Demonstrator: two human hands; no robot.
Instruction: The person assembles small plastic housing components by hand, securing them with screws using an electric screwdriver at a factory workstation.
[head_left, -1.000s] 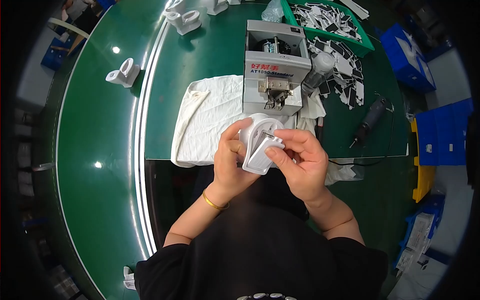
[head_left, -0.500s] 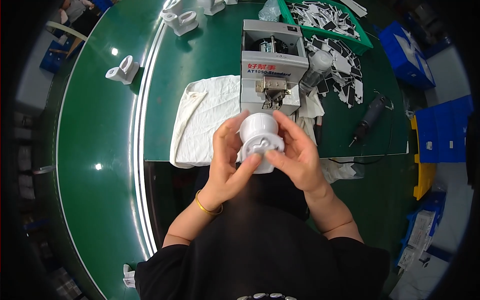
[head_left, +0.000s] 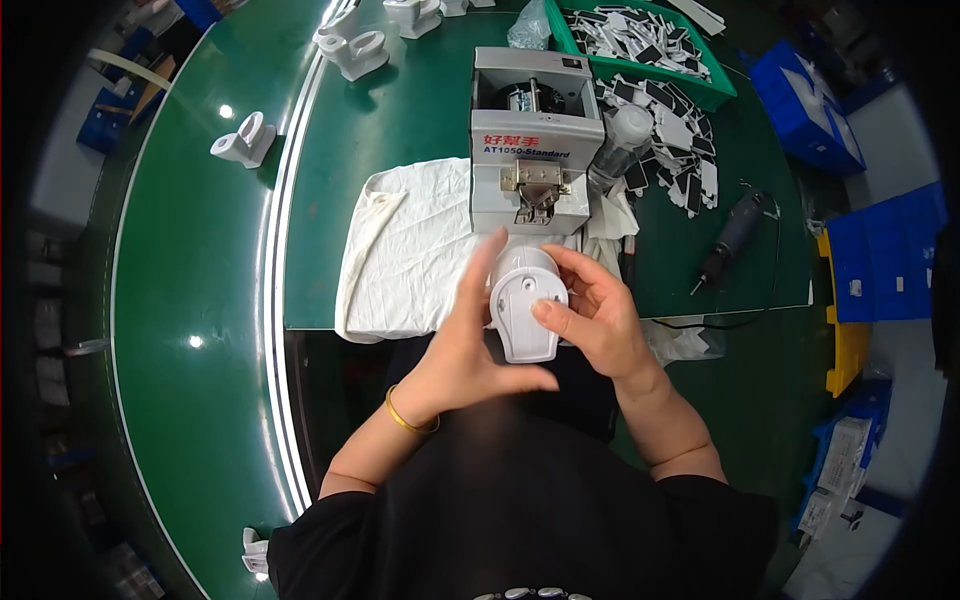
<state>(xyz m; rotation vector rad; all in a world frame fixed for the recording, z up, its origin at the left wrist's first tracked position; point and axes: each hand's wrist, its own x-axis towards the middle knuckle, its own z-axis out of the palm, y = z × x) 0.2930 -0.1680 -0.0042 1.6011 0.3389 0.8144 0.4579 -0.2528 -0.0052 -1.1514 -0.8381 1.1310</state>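
My right hand (head_left: 592,315) grips a white plastic toilet-shaped part (head_left: 528,325), thumb on its face and fingers along its far right side. The part's flat, keyhole-shaped underside with small recesses faces up. My left hand (head_left: 462,340) is open beside it, fingers stretched away from me and thumb spread below the part's near end; whether its fingertips touch the far side is hidden. Just beyond my hands stands a grey bench machine (head_left: 530,180) with a metal fixture at its front. A folded white cloth (head_left: 410,245) lies left of the machine.
Similar white parts (head_left: 245,140) stand on the green conveyor belt (head_left: 190,400) to the left and at the table's far end. Right of the machine are a clear bottle (head_left: 625,145), loose black-and-white pieces (head_left: 680,145), a green crate (head_left: 715,92) and a corded power screwdriver (head_left: 735,235).
The white part has been turned over, so its flat underside now faces up. My left thumb has come off it and spread away, while my right hand keeps hold.
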